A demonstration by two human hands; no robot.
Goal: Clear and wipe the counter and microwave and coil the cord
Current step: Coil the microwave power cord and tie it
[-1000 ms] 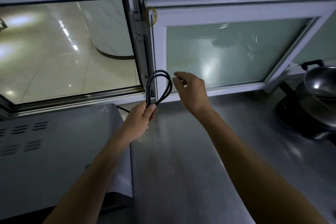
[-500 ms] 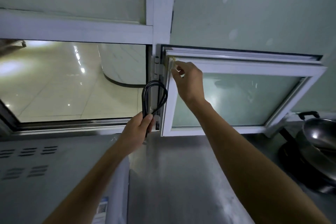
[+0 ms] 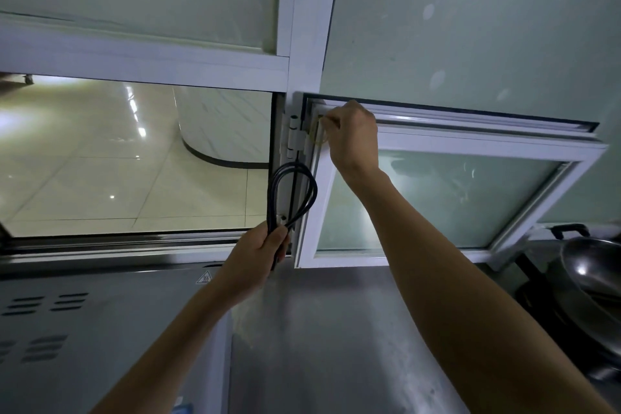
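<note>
My left hand [image 3: 257,254] grips a black cord [image 3: 291,191] folded into loops that stand up above the fist, in front of the window post. My right hand [image 3: 353,136] is raised to the top left corner of the open window sash [image 3: 470,144], where its fingertips pinch a thin yellow rubber band [image 3: 316,136] hanging by the hinge. The grey microwave [image 3: 100,329] fills the lower left, its vented top facing me. The steel counter [image 3: 336,346] stretches below my arms.
A dark wok [image 3: 591,276] with a black handle sits on a burner at the right edge. The white sash swings inward over the counter's back. Frosted glass panels rise above; a tiled floor shows through the left window opening [image 3: 134,161].
My right hand rose from beside the cord up to the sash's top left corner and closed on the yellow band. The view tilted upward. My left hand kept its hold on the cord.
</note>
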